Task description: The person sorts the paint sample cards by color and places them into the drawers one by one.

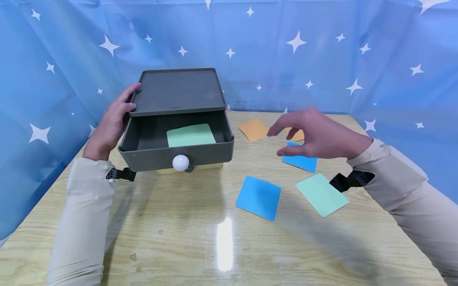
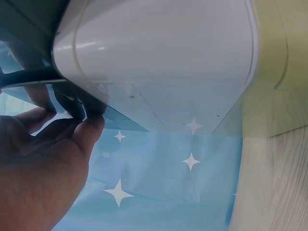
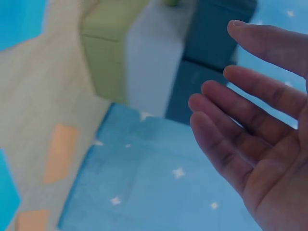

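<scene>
A small drawer cabinet point(image 1: 179, 90) stands at the left of the table, with its dark grey top drawer point(image 1: 152, 159) pulled out. Inside that drawer lies a light green card point(image 1: 189, 135). A round white knob point(image 1: 180, 162) sits on the drawer's front. My left hand point(image 1: 110, 123) rests against the cabinet's left side near the top, fingertips touching the dark wall in the left wrist view. My right hand point(image 1: 311, 133) hovers over the cards right of the cabinet, fingers apart and holding nothing. In the right wrist view its palm and spread fingers point(image 3: 269, 94) show.
Scattered right of the cabinet are an orange card point(image 1: 253, 130), another partly hidden orange card point(image 1: 298, 136), two blue cards, one nearer point(image 1: 258, 198) and one farther point(image 1: 302, 162), and a green card point(image 1: 323, 194). A blue star-patterned curtain point(image 1: 264, 71) hangs behind the table.
</scene>
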Motion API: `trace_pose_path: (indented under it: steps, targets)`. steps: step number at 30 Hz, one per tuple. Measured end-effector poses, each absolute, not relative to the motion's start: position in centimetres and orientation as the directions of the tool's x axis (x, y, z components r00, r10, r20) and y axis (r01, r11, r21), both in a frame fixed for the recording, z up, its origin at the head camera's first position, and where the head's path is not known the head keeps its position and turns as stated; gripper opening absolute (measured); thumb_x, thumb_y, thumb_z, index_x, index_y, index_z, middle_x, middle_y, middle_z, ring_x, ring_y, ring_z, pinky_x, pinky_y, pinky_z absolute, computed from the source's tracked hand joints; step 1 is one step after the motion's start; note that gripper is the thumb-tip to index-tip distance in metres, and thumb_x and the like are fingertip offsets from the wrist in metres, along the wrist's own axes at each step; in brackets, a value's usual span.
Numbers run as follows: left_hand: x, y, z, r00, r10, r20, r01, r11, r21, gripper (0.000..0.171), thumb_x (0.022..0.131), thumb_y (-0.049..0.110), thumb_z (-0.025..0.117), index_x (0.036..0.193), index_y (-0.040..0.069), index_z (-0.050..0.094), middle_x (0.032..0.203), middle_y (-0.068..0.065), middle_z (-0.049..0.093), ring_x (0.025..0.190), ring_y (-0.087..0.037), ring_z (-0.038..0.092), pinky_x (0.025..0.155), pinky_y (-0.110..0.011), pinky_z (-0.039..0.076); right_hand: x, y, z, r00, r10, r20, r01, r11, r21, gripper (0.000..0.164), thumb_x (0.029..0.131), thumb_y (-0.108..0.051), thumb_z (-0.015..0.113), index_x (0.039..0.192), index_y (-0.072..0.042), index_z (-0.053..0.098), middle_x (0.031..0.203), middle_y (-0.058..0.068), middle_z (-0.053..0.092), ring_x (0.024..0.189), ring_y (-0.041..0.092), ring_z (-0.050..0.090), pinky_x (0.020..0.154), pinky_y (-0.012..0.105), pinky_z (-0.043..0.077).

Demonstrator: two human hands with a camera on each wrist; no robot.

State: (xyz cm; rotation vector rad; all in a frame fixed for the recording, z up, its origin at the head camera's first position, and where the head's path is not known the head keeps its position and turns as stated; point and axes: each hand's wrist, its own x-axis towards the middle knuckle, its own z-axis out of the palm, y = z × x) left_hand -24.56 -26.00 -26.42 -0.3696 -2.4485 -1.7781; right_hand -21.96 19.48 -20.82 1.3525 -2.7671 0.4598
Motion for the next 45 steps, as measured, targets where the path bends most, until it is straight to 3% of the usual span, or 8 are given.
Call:
trace_pose_path:
  steps: [15, 25, 34, 39, 45]
  targets:
    - [-24.8, -25.9, -26.8, -0.964, 0.142, 0.226, 0.258, 0.282, 0.924, 0.058, 0.105, 0.025, 0.022, 0.162, 0.028, 0.017, 0.171, 0.001, 0.001, 0.156, -0.03, 0.004, 0.127, -0.058, 0.007, -20.7, 25.0, -27.4, -0.705, -0.709, -0.019, -0.68, 0.683, -0.265, 0.044, 0.077, -0.019, 0.086, 0.118, -0.021, 0.069, 0.122, -0.006, 0.068, 0.088, 0.007, 0.066, 0.075, 0.026, 0.055]
    - [-24.7, -25.9, -26.8, -0.964, 0.131, 0.231, 0.259, 0.275, 0.926, 0.057, 0.105, 0.026, 0.023, 0.162, 0.028, 0.019, 0.171, 0.003, 0.003, 0.155, -0.029, 0.005, 0.126, -0.058, 0.007, -20.9, 26.7, -32.0, -0.691, -0.714, -0.111, -0.676, 0.693, -0.249, 0.054, 0.075, -0.015, 0.087, 0.125, -0.015, 0.066, 0.127, 0.003, 0.065, 0.107, 0.026, 0.066, 0.076, 0.033, 0.057]
    - [-24.7, -25.8, -26.7, -0.964, 0.13, 0.231, 0.26, 0.283, 0.923, 0.057, 0.105, 0.026, 0.023, 0.162, 0.029, 0.02, 0.171, 0.002, 0.004, 0.155, -0.03, 0.007, 0.125, -0.06, 0.009, -20.6, 28.4, -33.3, -0.705, -0.683, -0.19, -0.635, 0.728, -0.258, 0.071, 0.067, -0.018, 0.093, 0.131, -0.021, 0.062, 0.137, 0.0, 0.06, 0.128, 0.03, 0.057, 0.096, 0.046, 0.053]
    - [-24.7, -26.0, -26.7, -0.965, 0.13, 0.229, 0.258, 0.287, 0.922, 0.058, 0.105, 0.025, 0.022, 0.162, 0.029, 0.018, 0.171, 0.001, 0.002, 0.155, -0.031, 0.006, 0.125, -0.061, 0.008, -20.5, 29.2, -33.4, -0.681, -0.705, -0.196, -0.653, 0.707, -0.272, 0.085, 0.062, -0.022, 0.095, 0.137, -0.025, 0.056, 0.143, 0.001, 0.055, 0.13, 0.033, 0.053, 0.094, 0.049, 0.052]
    - [-24.7, -26.1, -26.6, -0.963, 0.129, 0.235, 0.263, 0.275, 0.925, 0.058, 0.104, 0.024, 0.022, 0.162, 0.027, 0.018, 0.171, 0.001, 0.003, 0.155, -0.029, 0.006, 0.126, -0.058, 0.007, -20.3, 29.7, -33.3, -0.67, -0.707, -0.226, -0.662, 0.707, -0.251, 0.103, 0.054, -0.011, 0.096, 0.145, -0.023, 0.05, 0.151, 0.005, 0.046, 0.135, 0.037, 0.048, 0.09, 0.046, 0.055]
